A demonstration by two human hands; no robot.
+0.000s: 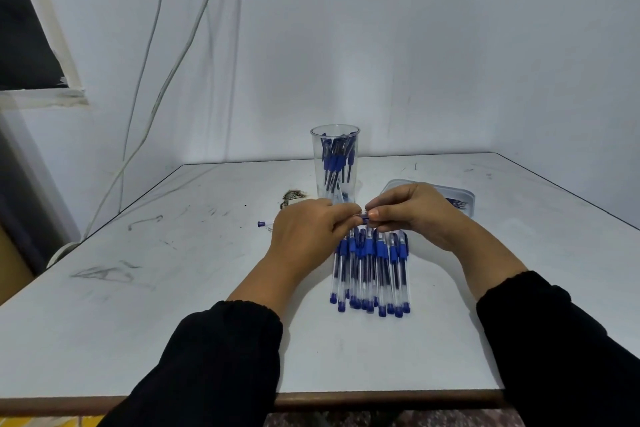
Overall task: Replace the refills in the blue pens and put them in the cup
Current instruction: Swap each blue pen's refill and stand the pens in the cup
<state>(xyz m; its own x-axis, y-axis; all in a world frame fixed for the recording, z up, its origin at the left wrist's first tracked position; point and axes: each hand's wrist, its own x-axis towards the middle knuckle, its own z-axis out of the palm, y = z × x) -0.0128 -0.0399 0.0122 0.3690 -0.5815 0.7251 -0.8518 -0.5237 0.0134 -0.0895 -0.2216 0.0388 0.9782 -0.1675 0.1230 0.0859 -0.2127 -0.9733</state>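
Sleeves aside, your left hand point(313, 229) and right hand point(412, 211) pinch one pen point(364, 216) above the pen row point(370, 270), before the cup point(335, 163). Risk: a dropped part rolling among them.

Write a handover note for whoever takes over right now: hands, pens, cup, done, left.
Left hand and right hand: both pinch one pen, held level above the pile.
Cup: upright behind the hands, several pens already in it.
Pile: a row of pens lying on the table in front of the person.
Box: behind the right hand, contents unclear.
Loose piece: left of the left hand.
Done: the pens in the cup.
Left: finish the held pen, then the pile.
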